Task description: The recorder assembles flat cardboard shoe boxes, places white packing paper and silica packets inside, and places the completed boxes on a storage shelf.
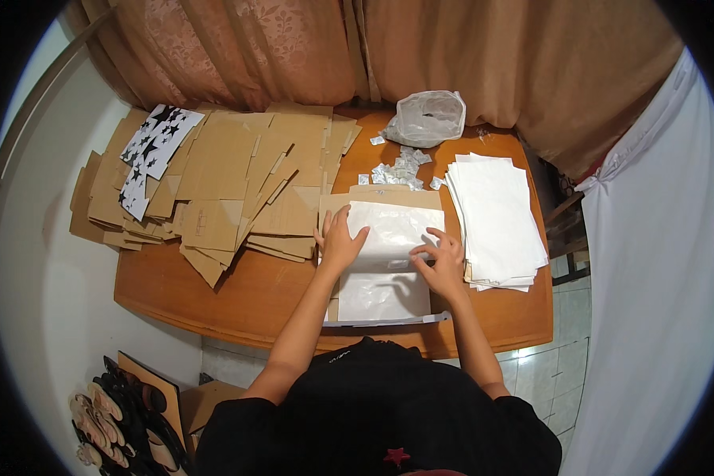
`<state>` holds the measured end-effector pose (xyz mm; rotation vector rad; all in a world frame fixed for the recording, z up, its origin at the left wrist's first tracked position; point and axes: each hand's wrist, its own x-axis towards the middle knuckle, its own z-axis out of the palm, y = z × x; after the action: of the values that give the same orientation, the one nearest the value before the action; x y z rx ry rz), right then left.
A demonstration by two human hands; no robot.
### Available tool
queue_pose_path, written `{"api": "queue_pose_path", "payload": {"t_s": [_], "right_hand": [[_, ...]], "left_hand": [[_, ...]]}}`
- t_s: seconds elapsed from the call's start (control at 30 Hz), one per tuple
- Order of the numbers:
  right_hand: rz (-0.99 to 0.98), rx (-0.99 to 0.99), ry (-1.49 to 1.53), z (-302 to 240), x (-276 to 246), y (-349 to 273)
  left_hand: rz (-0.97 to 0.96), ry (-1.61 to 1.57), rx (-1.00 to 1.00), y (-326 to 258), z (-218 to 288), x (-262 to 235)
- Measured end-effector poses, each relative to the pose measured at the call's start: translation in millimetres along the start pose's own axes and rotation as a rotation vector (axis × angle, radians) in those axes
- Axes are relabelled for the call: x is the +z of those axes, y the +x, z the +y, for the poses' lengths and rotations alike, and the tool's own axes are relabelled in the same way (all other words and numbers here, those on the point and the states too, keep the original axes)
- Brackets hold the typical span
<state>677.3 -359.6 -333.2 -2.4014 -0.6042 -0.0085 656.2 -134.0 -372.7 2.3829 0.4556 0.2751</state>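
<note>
In front of me lies a cardboard box (332, 205), opened out, with white paper (393, 226) covering most of its inside. My left hand (343, 241) rests at the paper's left edge, fingers spread, thumb pointing right across the sheet. Over the right part of the paper is my right hand (443, 260), its fingers bent and apart. Beside those fingertips a small pale sachet (399, 265) lies on the paper; no grip on it shows. A shadow of the right hand falls on the paper's lower half.
Flattened cardboard pieces (222, 159) pile up at the left, with black-and-white star-patterned card (160, 143) on top. Small sachets (404, 168) lie loose beyond the box, near a translucent plastic bag (428, 119). A stack of white paper (496, 218) stands at the right on the wooden table (206, 289).
</note>
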Motion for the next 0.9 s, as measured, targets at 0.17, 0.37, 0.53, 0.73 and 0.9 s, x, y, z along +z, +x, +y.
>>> {"api": "queue_pose_path", "payload": {"t_s": [0.17,0.37,0.53,0.73,0.9], "right_hand": [[0.326,0.260,0.079,45.8,19.6,14.4],[0.266,0.395,0.098,59.6,26.7,28.1],[0.311,0.429,0.268,52.4,25.7,38.7],[0.445,0.360,0.108,62.2,30.7,48.6],[0.456,0.150,0.585,67.8,28.5,48.2]], "left_hand": [[0.024,-0.197,-0.060,6.4,6.3,7.2],[0.107,-0.494,-0.039,26.6,-16.5,27.9],[0.065,-0.683,-0.169,24.2,-12.0,15.7],[-0.108,-0.872,-0.324,19.4,-7.9,-0.6],[-0.031,-0.628,-0.256,10.4,-1.4,-8.8]]}}
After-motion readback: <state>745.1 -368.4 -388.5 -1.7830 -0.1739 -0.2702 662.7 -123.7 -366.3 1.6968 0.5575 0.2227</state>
